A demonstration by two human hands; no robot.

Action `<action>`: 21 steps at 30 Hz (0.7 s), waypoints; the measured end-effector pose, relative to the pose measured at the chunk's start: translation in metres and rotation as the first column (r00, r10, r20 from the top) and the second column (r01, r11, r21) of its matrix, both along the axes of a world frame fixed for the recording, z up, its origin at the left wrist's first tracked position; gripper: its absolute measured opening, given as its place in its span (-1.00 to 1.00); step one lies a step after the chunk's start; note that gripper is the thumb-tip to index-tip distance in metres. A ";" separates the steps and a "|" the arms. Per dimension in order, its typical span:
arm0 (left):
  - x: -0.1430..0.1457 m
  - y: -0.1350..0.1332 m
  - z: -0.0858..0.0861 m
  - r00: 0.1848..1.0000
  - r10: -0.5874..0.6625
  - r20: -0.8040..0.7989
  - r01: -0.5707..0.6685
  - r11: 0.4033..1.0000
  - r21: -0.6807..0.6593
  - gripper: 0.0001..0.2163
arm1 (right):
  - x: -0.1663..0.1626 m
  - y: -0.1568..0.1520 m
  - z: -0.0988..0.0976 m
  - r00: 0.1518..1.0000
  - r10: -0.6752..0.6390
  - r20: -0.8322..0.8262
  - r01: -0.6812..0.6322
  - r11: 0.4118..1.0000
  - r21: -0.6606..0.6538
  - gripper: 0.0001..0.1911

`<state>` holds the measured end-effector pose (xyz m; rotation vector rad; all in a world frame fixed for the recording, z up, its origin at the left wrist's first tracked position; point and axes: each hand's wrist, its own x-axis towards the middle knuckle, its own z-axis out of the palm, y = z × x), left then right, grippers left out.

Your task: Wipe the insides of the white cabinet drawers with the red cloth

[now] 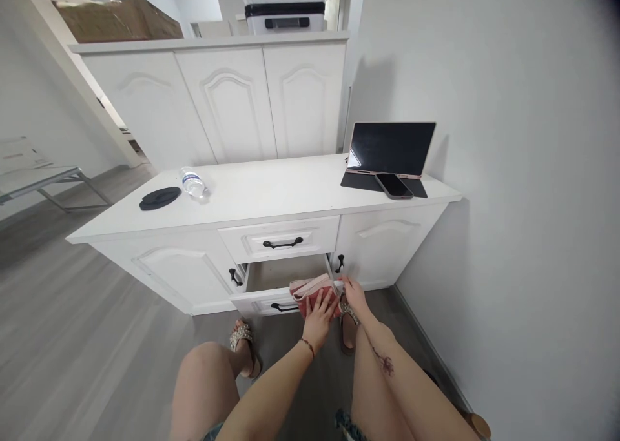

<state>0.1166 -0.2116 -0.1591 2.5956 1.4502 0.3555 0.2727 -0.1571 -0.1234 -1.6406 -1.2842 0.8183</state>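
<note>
Head view — left hand [320, 316], fingers apart, rests on a red cloth bundle [311, 289] by the open drawer [278, 273]; right hand [354, 295] pinches a white item [338, 286].

Left hand [318, 318] lies palm-down, fingers spread; right hand [354, 292] pinches.

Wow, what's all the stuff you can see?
Upper cabinet: one, white, back
Lower cabinet: one, white, middle
Box: one, brown, atop upper cabinet
Hard case: one, white, right of box
Bottle: one, clear, lower cabinet, left
Flat thing: one, black, beside bottle
Tablet: one, black, lower cabinet, right
Phone: one, black, before tablet
Handles: four, black, lower cabinet's front
Open drawer: one, white, in lower cabinet
Cloth: one, red-pink, at open drawer
Small piece: one, white, beside cloth
Table: one, pale, far left
Sandals: two, brown, on floor
Legs: two, bare, bottom
Left hand: one, bare, on cloth
Right hand: one, bare, holding small piece
</note>
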 end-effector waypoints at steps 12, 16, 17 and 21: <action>-0.010 0.007 -0.052 0.986 -0.098 -0.132 0.071 0.977 -0.200 -0.40 | -0.002 -0.010 0.010 0.999 -0.032 0.028 0.032 0.999 -0.001 -0.34; -0.019 0.005 -0.065 0.985 -0.008 -0.172 -0.042 0.956 -0.289 -0.43 | -0.001 -0.009 0.009 0.999 -0.023 0.029 0.024 1.000 -0.014 -0.35; -0.023 0.004 -0.067 0.985 -0.001 -0.171 -0.051 0.953 -0.298 -0.44 | -0.001 -0.009 0.009 0.999 -0.020 0.031 0.021 1.000 -0.021 -0.35; -0.042 0.004 -0.070 0.989 0.034 -0.141 -0.077 0.947 -0.312 -0.50 | -0.001 -0.008 0.008 0.999 -0.019 0.041 0.020 0.999 -0.028 -0.36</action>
